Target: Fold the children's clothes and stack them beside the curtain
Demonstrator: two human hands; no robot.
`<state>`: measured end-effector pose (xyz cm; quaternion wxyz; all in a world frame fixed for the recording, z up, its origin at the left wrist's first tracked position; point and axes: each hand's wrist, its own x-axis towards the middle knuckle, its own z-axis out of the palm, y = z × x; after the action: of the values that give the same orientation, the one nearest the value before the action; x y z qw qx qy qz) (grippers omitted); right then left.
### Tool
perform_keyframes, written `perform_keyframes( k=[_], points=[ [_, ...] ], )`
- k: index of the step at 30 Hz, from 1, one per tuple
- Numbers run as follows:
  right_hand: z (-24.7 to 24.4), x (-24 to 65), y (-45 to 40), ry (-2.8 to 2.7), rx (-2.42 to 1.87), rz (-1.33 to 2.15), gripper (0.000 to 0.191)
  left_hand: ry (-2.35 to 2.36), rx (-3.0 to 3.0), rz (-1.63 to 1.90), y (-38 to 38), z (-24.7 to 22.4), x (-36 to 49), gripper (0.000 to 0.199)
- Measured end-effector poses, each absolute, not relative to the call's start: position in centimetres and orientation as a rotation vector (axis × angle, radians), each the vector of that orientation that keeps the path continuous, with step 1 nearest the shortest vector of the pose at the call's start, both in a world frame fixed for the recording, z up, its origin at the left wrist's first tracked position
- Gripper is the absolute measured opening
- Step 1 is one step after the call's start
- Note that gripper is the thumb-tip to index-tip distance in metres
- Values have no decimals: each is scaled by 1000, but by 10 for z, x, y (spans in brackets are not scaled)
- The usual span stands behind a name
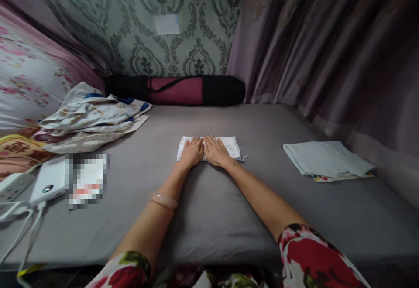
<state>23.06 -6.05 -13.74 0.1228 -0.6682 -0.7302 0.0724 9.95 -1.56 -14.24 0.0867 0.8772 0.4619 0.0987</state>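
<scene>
Head view | centre: white printed cloth folded, topped by flattened left hand and right hand, nothing grasped | left: fabric pile unfolded

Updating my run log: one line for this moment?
left hand: flat on white cloth | right hand: flat on same cloth | beneath: grey sheet
</scene>
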Motion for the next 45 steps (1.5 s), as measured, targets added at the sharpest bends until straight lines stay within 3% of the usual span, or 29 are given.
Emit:
perform_keyframes(
  k=[3, 7, 14, 20, 26, 36, 40, 45],
  points=[
    [-129, 235, -61, -2122, -1956, 296, 57, 1372, 2669, 423, -20, -138, 98, 46],
    [-129, 238, -69, -2073, -1947, 145, 58, 1338, 2767, 599, -25, -136, 100, 48],
    [-142, 238, -73, -2099, -1958, 167, 58, 1308, 2700, 206, -21, -144, 103, 51],
    [-140, 242, -75, -2040, -1994, 98, 59, 1371, 2767, 357, -21, -143, 100, 54],
    [-142, 245, -77, -2027, -2066, 170, 59, 1385, 2737, 216, -21, -147, 98, 57],
    [-138, 249, -80, -1952, -2171, 161, 61, 1534, 2719, 226, -21, -145, 93, 57],
    [-138, 250, -79, -1877, -2233, 91, 63, 1619, 2714, 382, -20, -147, 89, 57],
    [-141, 253, -79, -1829, -2305, 149, 66, 1652, 2648, 288, -19, -148, 85, 58]
  ],
)
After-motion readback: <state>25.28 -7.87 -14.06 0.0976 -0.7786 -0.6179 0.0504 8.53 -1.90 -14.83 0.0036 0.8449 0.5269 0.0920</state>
